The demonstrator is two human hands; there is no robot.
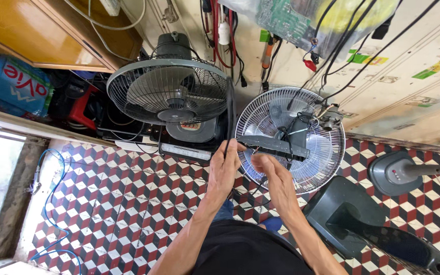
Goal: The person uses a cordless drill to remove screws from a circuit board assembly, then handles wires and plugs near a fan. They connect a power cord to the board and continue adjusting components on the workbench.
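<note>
My left hand (223,168) grips the left end of a dark grey bar-shaped fan part (266,145) and a black cable (229,109) that runs up toward the wall. My right hand (272,172) is just below the bar, fingers curled near thin wires, and its hold is unclear. Behind the bar leans a white wire fan guard (311,158) with a small motor piece (328,117) and wires at its top. A grey fan (169,91) with a dark guard stands to the left, beside the black cable.
A dark fan base (350,214) lies at my right on the checkered tile floor (128,203). Another grey stand base (398,173) is further right. A blue hose (52,203) snakes at left. Wooden cabinet (36,35), hanging cables and a circuit board (281,18) are on the wall.
</note>
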